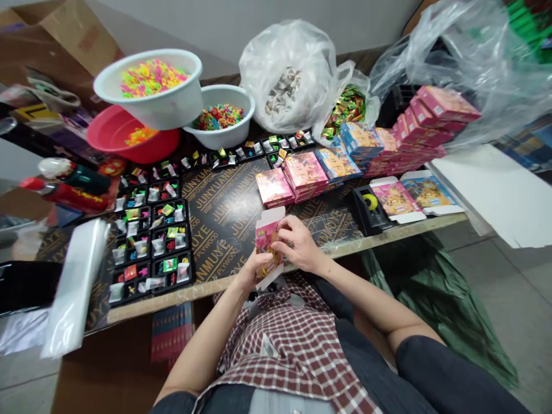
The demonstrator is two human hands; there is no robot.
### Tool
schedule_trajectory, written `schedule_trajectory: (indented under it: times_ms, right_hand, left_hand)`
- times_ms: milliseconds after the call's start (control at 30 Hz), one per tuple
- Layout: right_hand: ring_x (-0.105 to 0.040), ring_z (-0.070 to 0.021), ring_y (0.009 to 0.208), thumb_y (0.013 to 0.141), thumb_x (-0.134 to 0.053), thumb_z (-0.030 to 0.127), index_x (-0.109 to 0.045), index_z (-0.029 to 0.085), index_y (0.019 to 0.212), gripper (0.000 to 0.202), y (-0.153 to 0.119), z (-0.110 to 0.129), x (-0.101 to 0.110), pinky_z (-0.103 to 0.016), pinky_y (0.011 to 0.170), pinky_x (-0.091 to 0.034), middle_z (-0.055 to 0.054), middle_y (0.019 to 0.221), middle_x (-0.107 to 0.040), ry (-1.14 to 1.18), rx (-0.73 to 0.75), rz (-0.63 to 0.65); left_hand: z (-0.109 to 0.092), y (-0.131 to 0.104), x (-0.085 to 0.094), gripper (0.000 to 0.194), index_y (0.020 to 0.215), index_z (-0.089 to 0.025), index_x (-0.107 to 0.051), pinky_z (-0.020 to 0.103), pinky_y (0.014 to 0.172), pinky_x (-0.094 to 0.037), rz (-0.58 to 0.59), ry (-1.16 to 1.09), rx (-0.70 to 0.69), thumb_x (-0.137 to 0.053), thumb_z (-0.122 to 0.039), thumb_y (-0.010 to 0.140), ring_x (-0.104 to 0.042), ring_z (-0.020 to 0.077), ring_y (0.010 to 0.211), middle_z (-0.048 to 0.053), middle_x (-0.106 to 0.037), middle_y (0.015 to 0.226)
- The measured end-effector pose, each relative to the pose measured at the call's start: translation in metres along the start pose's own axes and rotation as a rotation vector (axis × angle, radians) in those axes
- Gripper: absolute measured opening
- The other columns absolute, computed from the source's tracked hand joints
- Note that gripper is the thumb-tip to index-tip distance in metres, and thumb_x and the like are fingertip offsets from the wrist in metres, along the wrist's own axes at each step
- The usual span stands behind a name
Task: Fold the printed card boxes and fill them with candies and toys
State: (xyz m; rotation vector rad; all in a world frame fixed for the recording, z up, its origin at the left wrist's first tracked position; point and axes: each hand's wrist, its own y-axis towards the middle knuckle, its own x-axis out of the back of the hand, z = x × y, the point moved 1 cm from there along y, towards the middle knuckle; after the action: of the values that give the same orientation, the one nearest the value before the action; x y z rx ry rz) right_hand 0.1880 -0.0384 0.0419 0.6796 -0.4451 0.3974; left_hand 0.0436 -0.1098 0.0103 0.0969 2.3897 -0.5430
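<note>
A pink printed carton (266,237) with white end flaps sticking out at top and bottom is held upright over the table's front edge. My left hand (254,267) grips its lower left side, thumb across the printed face. My right hand (296,242) is closed at its right edge, fingers bent against the carton; their tips partly cover the print. Just beyond stand stacks of finished-looking pink boxes (304,172) and blue boxes (338,164). At right, flat pink cartons (397,198) and flat blue cartons (429,192) lie by a black tape dispenser (368,210).
Black compartment trays (170,244) with small wrapped items fill the left side. Behind them are a red basin (129,135), white basins (149,103) and plastic bags (288,75). A clear plastic sleeve stack (75,287) overhangs the left edge. More pink boxes (431,123) are piled right.
</note>
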Motion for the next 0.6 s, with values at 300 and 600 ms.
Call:
schedule_trajectory:
  times_ms: [300, 600]
  right_hand:
    - [-0.053, -0.0209, 0.078, 0.095, -0.035, 0.070, -0.059, 0.021, 0.069, 0.060, 0.004, 0.001, 0.015, -0.039, 0.078, -0.048, -0.005, 0.075, -0.057, 0.028, -0.050, 0.121]
    - [-0.067, -0.0252, 0.103, 0.067, -0.074, 0.073, -0.065, 0.022, 0.125, 0.078, -0.011, -0.028, 0.018, -0.037, 0.085, -0.056, -0.012, 0.126, -0.066, 0.460, -0.384, 0.099]
  left_hand:
    - [-0.009, 0.005, -0.001, 0.076, 0.128, -0.023, -0.063, 0.048, 0.114, -0.036, 0.161, 0.255, -0.107, -0.083, -0.032, 0.055, -0.048, 0.0366, 0.135, 0.006, -0.063, 0.134]
    - [-0.015, 0.002, 0.001, 0.051, 0.103, -0.015, -0.072, 0.040, 0.084, -0.055, -0.007, 0.274, -0.099, -0.083, -0.038, 0.058, -0.070, 0.0265, 0.086, 0.009, -0.076, 0.095]
